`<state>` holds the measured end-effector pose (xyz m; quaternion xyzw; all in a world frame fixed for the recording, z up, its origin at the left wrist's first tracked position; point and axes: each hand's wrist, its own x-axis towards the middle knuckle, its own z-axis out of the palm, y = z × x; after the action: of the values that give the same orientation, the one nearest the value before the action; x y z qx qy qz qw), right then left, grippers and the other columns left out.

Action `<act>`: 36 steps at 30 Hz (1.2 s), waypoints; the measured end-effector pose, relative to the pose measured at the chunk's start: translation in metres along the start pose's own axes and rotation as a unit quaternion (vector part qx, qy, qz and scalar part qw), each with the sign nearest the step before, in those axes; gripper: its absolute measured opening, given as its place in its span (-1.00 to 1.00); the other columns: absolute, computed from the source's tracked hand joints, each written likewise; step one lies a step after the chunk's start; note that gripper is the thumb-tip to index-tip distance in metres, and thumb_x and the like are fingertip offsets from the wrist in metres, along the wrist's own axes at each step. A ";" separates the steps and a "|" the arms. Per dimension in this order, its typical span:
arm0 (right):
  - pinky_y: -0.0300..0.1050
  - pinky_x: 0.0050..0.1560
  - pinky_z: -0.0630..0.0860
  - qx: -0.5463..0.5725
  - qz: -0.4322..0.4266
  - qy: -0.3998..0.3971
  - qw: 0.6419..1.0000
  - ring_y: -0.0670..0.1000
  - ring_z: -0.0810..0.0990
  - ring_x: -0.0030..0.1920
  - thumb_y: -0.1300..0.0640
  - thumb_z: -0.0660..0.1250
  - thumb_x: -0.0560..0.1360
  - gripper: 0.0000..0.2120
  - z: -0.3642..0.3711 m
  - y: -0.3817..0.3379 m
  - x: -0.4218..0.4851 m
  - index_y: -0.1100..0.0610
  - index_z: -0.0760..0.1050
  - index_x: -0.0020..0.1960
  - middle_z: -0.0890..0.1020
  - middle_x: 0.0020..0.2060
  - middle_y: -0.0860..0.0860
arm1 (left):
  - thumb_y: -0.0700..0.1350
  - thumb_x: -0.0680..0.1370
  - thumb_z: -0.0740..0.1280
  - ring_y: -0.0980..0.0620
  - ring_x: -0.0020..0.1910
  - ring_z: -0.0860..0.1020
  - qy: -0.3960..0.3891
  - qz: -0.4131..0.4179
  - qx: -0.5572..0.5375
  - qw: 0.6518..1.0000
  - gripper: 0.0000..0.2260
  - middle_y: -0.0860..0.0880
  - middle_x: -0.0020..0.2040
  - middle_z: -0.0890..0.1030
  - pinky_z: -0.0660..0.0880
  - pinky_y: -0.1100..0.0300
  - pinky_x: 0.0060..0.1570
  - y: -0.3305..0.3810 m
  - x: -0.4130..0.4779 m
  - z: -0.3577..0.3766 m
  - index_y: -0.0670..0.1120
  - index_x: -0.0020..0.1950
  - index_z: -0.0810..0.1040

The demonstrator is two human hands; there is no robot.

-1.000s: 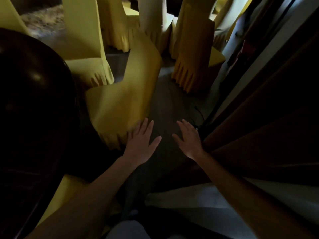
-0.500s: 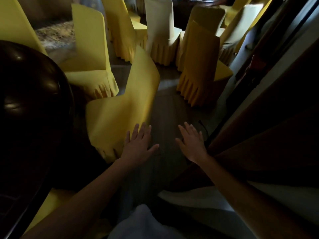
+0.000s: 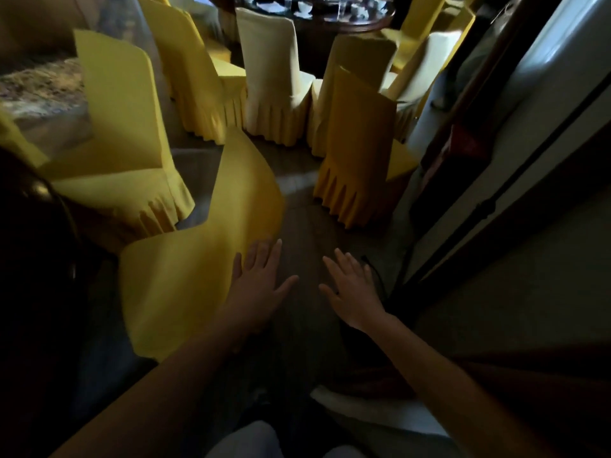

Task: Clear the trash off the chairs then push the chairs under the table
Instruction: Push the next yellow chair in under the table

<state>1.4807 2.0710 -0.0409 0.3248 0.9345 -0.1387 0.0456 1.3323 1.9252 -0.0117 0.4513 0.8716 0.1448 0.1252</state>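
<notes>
Both hands reach forward with fingers straight and spread, holding nothing. The left hand (image 3: 261, 285) lies at the right edge of the nearest yellow fabric-covered chair (image 3: 191, 266) — whether it touches the cover I cannot tell. That chair stands near left, beside the dark glossy round table (image 3: 29, 246) at the left edge. The right hand (image 3: 355, 292) hovers over the dark floor (image 3: 307, 233), apart from the chair. A second yellow skirted chair (image 3: 125, 153) stands farther left by the same table — a third pleated yellow chair (image 3: 357, 153) stands far right.
</notes>
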 end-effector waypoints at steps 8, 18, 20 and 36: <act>0.16 0.46 -0.21 0.013 -0.027 0.022 0.999 0.01 -0.22 0.53 -0.16 0.08 0.59 -0.41 -0.030 -0.034 0.082 -0.09 -0.06 0.54 -0.12 0.56 -0.04 | 0.23 0.57 0.02 -0.01 0.52 -0.22 -0.005 0.001 -0.002 1.000 -0.36 0.00 0.57 -0.16 -0.23 -0.08 0.44 -0.033 0.073 -0.032 0.02 0.54 -0.17; 0.17 0.46 -0.23 0.026 -0.066 -0.010 0.997 0.03 -0.25 0.53 -0.12 0.08 0.61 -0.42 -0.066 -0.039 0.167 -0.04 -0.05 0.54 -0.14 0.56 -0.02 | 0.21 0.58 0.05 0.00 0.52 -0.25 0.020 -0.008 -0.055 0.998 -0.35 0.00 0.56 -0.19 -0.25 -0.07 0.44 -0.049 0.154 -0.046 0.02 0.53 -0.20; 0.17 0.46 -0.24 0.025 -0.079 -0.014 0.996 0.03 -0.25 0.52 -0.11 0.07 0.61 -0.43 -0.070 -0.034 0.192 -0.04 -0.05 0.54 -0.14 0.56 -0.02 | 0.21 0.58 0.05 0.00 0.51 -0.25 0.024 -0.022 -0.054 0.998 -0.35 -0.01 0.56 -0.19 -0.25 -0.07 0.44 -0.051 0.174 -0.045 0.02 0.53 -0.20; 0.20 0.44 -0.22 -0.084 -0.321 -0.060 0.941 0.09 -0.25 0.52 -0.19 0.05 0.56 -0.37 -0.105 0.011 0.427 0.00 -0.07 0.54 -0.13 0.55 0.03 | 0.24 0.57 0.00 -0.05 0.53 -0.21 0.098 -0.248 -0.011 0.964 -0.35 -0.06 0.56 -0.16 -0.18 -0.10 0.46 -0.036 0.327 -0.043 -0.04 0.54 -0.14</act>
<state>1.1530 2.3636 -0.0181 -0.0065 0.9929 -0.0861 0.0817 1.1068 2.1684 -0.0135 0.2034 0.9625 0.1627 0.0762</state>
